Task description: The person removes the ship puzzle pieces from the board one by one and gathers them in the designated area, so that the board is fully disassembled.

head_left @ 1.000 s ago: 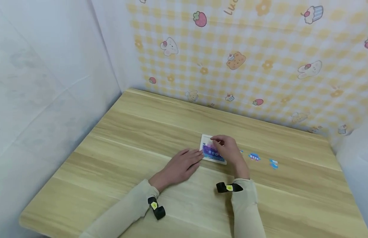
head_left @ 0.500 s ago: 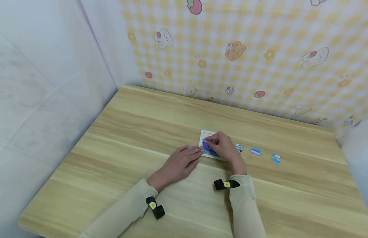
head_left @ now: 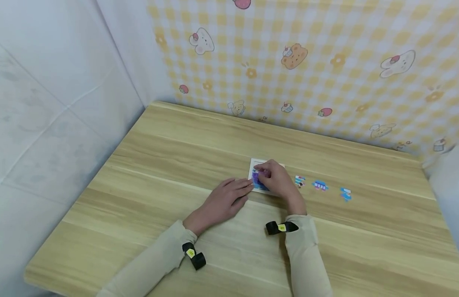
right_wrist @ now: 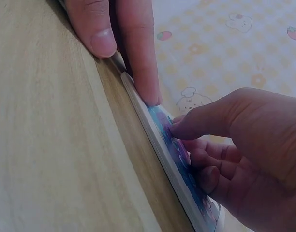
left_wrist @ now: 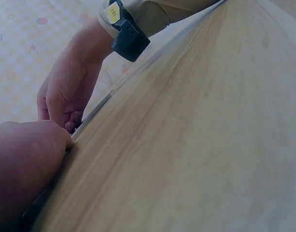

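- Left hand (head_left: 226, 201): I see it laid on the surface (head_left: 158, 165), fingers extended and released; the fingertips touch the lower left corner of the puzzle tray.
- Puzzle tray (head_left: 251, 168): it lies between the two hands, white rim outward, with a purple-and-blue picture (right_wrist: 179, 154) inside, partly hidden from my head view.
- Right hand (head_left: 275, 178): it sits over the tray, fingers curled, thumb tip touching the picture. I cannot tell whether a piece is pinched there.
- Loose pieces: three lie in a spaced row right of the tray, a striped piece (head_left: 300, 180), a purple-windowed piece (head_left: 320, 185) and a blue piece (head_left: 346, 194).
- Step in hand: I judge it to be seating or aligning a piece while the left hand steadies the tray.
- Next move: I judge it calls for confirming a flush fit, then lifting clear toward the striped piece.
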Demonstrator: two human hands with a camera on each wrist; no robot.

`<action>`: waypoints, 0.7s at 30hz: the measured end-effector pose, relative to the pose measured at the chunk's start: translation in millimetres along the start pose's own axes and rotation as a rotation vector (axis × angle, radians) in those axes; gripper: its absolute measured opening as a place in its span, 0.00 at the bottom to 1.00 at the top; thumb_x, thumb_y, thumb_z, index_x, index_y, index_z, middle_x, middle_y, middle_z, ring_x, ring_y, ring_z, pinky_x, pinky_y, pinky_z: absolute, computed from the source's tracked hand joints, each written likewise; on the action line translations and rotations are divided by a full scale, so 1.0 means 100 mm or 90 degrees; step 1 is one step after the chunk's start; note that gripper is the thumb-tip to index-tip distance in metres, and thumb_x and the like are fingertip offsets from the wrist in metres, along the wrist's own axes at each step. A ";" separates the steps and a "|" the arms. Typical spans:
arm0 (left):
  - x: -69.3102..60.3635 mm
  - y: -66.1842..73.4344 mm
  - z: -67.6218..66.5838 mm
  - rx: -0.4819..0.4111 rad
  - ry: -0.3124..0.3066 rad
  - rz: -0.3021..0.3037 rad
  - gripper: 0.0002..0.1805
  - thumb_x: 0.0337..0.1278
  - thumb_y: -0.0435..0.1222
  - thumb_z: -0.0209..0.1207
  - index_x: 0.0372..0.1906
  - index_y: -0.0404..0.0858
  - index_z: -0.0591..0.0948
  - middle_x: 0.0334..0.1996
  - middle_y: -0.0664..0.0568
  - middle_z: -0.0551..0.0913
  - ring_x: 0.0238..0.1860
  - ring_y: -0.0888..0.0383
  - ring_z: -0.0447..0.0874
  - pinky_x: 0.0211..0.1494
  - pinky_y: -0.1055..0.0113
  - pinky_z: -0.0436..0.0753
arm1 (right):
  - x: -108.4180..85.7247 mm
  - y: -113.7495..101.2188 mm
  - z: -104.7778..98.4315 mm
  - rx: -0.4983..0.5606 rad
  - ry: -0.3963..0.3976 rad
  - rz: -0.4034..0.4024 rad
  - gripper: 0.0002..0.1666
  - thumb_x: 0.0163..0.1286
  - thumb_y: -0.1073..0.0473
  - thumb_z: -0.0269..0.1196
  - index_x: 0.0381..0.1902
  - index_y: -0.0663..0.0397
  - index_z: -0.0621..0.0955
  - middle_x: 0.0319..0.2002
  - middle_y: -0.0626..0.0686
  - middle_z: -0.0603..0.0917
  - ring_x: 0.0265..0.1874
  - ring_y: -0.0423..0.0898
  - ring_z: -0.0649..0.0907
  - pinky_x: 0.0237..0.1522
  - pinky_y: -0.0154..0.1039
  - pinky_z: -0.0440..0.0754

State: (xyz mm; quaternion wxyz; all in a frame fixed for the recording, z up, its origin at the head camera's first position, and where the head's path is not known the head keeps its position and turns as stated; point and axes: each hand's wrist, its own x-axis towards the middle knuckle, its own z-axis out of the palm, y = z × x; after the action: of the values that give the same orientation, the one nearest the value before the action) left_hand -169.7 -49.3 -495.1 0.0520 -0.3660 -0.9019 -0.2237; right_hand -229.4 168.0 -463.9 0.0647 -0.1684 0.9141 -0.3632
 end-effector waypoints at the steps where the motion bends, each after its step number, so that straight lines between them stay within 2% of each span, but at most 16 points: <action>1: 0.00 0.00 0.00 -0.002 0.000 0.000 0.23 0.74 0.42 0.51 0.69 0.42 0.74 0.69 0.54 0.72 0.72 0.58 0.66 0.75 0.54 0.60 | 0.00 0.00 0.00 0.000 -0.002 0.000 0.16 0.67 0.66 0.63 0.53 0.59 0.85 0.40 0.58 0.79 0.33 0.49 0.76 0.37 0.41 0.75; 8: 0.01 0.01 -0.01 -0.010 -0.002 -0.003 0.23 0.74 0.41 0.51 0.69 0.41 0.74 0.69 0.53 0.72 0.72 0.58 0.66 0.75 0.54 0.60 | 0.00 -0.02 -0.01 -0.004 -0.005 0.008 0.15 0.67 0.66 0.63 0.51 0.58 0.86 0.40 0.59 0.78 0.33 0.50 0.75 0.37 0.42 0.74; 16: 0.00 0.01 -0.02 -0.015 -0.005 -0.011 0.23 0.74 0.41 0.51 0.69 0.43 0.74 0.70 0.54 0.72 0.72 0.59 0.65 0.75 0.55 0.59 | 0.01 -0.04 0.00 -0.004 -0.001 -0.019 0.13 0.65 0.67 0.61 0.47 0.59 0.83 0.35 0.56 0.75 0.30 0.49 0.73 0.33 0.40 0.71; 21: 0.00 0.02 -0.03 -0.014 -0.008 -0.008 0.22 0.74 0.41 0.51 0.69 0.43 0.74 0.69 0.55 0.72 0.72 0.58 0.65 0.75 0.54 0.59 | 0.01 -0.03 0.00 -0.002 -0.011 0.002 0.14 0.65 0.66 0.62 0.49 0.58 0.83 0.34 0.56 0.74 0.31 0.49 0.73 0.35 0.41 0.71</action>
State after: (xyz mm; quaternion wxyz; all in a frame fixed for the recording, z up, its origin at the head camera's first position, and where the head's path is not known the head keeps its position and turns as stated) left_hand -169.0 -49.1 -491.8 0.0406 -0.3626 -0.9018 -0.2316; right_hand -229.5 165.7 -461.8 0.0729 -0.1699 0.9144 -0.3602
